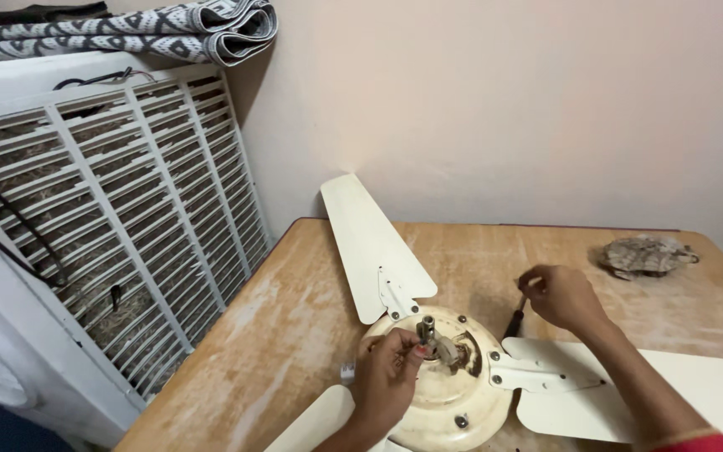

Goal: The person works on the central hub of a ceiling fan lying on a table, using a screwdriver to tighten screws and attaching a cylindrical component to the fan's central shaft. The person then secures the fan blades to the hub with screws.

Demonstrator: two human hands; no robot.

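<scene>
A cream ceiling fan lies on a worn wooden table (294, 318), its round motor housing (449, 393) facing up with a short metal shaft (427, 325) at the centre. Three blades spread out: one toward the wall (370, 243), one to the right (679, 393), one toward me (311, 427). My left hand (387, 377) rests on the housing, fingertips pinching at the shaft base. My right hand (561, 295) holds a dark-handled screwdriver (515, 322), its tip pointing down near the housing's right edge.
A white slatted air cooler (102, 218) stands left of the table, with black cables and a folded patterned mat (169, 29) on top. A crumpled grey rag (648, 255) lies at the table's far right. A plain wall runs behind.
</scene>
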